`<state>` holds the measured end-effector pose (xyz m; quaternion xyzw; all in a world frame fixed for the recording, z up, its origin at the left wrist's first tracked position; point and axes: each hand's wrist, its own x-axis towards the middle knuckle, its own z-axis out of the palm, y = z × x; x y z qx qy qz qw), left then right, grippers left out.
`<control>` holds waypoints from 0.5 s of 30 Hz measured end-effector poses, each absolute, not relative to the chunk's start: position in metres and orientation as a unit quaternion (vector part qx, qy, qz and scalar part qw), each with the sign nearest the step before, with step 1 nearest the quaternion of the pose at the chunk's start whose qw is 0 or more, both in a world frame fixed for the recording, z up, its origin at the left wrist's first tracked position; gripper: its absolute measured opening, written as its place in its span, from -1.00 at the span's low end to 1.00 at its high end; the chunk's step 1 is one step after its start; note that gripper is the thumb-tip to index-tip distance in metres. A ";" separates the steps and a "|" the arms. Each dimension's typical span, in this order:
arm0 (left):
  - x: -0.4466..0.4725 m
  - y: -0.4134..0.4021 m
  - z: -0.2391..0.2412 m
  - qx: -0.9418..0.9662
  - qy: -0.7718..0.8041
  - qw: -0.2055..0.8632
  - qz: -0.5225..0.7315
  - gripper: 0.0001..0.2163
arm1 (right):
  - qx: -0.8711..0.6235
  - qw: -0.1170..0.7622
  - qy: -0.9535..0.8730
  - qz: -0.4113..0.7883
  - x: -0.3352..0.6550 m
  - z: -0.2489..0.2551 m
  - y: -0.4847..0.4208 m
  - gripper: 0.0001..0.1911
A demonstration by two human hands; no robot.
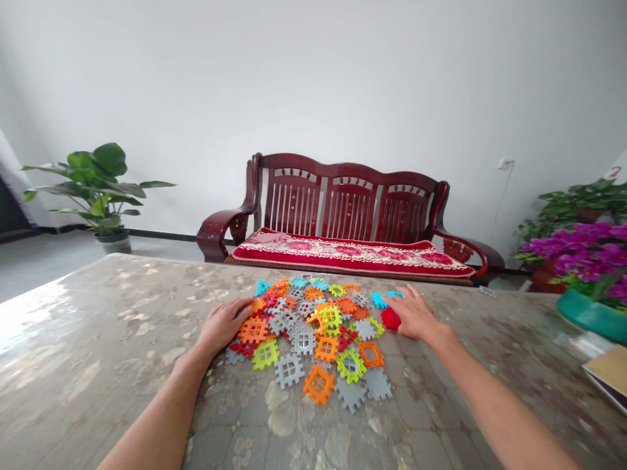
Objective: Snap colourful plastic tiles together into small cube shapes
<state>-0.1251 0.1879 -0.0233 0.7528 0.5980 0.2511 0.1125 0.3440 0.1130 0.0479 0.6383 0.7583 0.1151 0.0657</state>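
A heap of flat plastic interlocking building pieces in orange, grey, lime green, red and blue lies on the table, among them a grey windowed piece [304, 340] and an orange one [319, 385] near the front. My left hand [224, 324] rests against the heap's left side, fingers stretched beside an orange windowed piece [253, 331]. On the opposite side my right hand [413, 313] is spread low over the table, by a red piece [390, 318] and blue pieces [379, 300]. Its fingertips partly cover them. Neither hand visibly grips anything.
The table [274, 437] has a shiny patterned cover. To the right stand purple flowers in a teal pot [588, 314] and a notebook-like item [610, 369]; a small grey piece [486, 292] lies near the far edge. Beyond are a wooden bench [350, 209] and a potted plant [110, 189].
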 end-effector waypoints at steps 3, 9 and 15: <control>-0.125 0.188 -0.024 0.753 0.597 0.113 0.253 -0.58 | 0.633 0.059 0.765 0.107 0.348 0.045 0.114 -0.26; -0.126 0.189 -0.025 0.756 0.593 0.110 0.253 -0.57 | 0.628 0.054 0.770 0.102 0.351 0.045 0.116 -0.29; -0.125 0.188 -0.024 0.756 0.592 0.113 0.254 -0.57 | 0.629 0.045 0.772 0.080 0.349 0.050 0.118 -0.23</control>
